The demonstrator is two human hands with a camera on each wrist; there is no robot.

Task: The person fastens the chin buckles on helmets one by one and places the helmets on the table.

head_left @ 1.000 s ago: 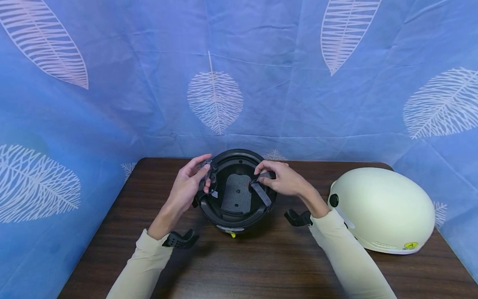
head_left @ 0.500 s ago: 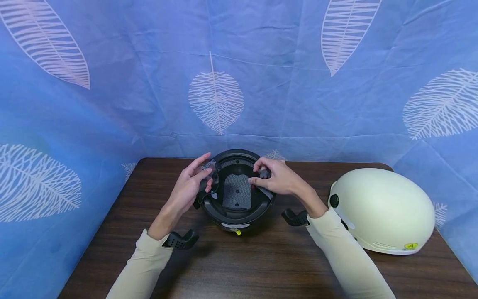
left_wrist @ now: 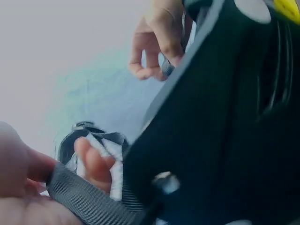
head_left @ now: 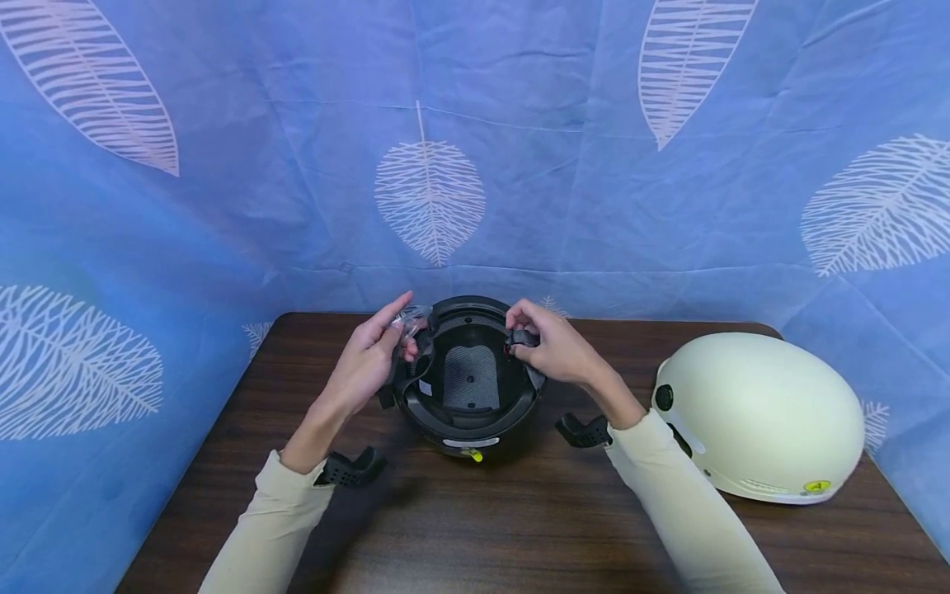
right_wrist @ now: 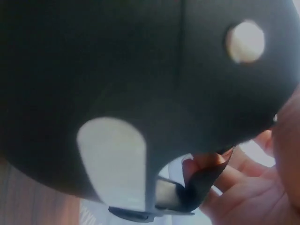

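A black helmet point(head_left: 470, 375) lies upside down near the table's back edge, its padded inside facing up. At its left rim my left hand point(head_left: 362, 356) pinches a grey woven chin strap point(left_wrist: 86, 194) with thumb and fingers, index finger pointing out. Clear plastic point(head_left: 416, 316) shows by those fingertips. Over the right rim, my right hand point(head_left: 557, 346) pinches the other strap end point(head_left: 525, 338), where a small red part shows. In the right wrist view this strap point(right_wrist: 206, 180) runs from the helmet's edge to the fingers, while the dark shell hides much of the view.
A cream helmet point(head_left: 760, 417) with a yellow sticker stands dome up on the right of the dark wooden table point(head_left: 475, 528). A yellow tab point(head_left: 475, 454) sticks out at the black helmet's front. Blue leaf-print cloth point(head_left: 519, 190) hangs behind.
My right hand has lifted the strap end from across the helmet's inside up to its right rim. The left hand has moved slightly up and left. The black helmet has turned slightly.
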